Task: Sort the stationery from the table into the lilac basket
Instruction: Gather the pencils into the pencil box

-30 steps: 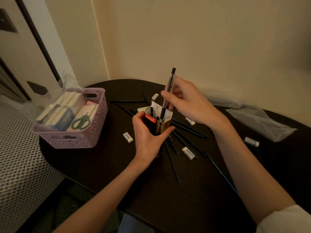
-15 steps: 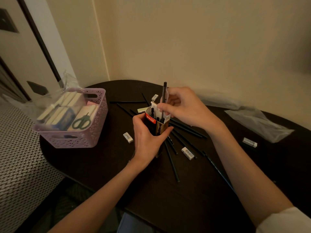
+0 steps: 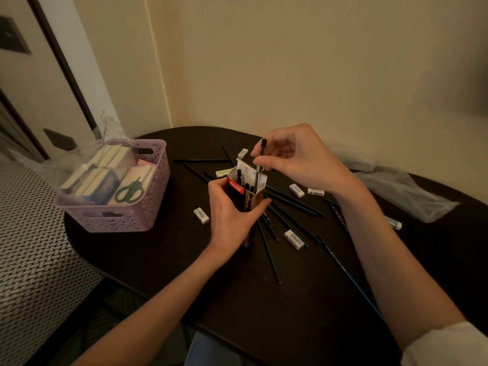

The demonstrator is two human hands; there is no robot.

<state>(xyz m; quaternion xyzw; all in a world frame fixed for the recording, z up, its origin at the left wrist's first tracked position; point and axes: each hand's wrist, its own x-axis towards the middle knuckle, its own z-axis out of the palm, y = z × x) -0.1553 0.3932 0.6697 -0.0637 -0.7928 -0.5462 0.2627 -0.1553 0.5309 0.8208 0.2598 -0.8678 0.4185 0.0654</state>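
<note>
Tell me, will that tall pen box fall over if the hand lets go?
Maybe. The pen box stands tall and narrow, so it could tip easily. The left hand grips it while the right hand slides a pen in. It looks like thin card, probably light.

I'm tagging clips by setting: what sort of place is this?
Probably a room in a home: a small dark round table in a corner of plain cream walls, a door frame at left, and a woven-pattern floor.

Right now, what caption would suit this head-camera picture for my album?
Left hand steadies an open pen box while right hand lowers a pen into it; lilac basket waits nearby.
</note>
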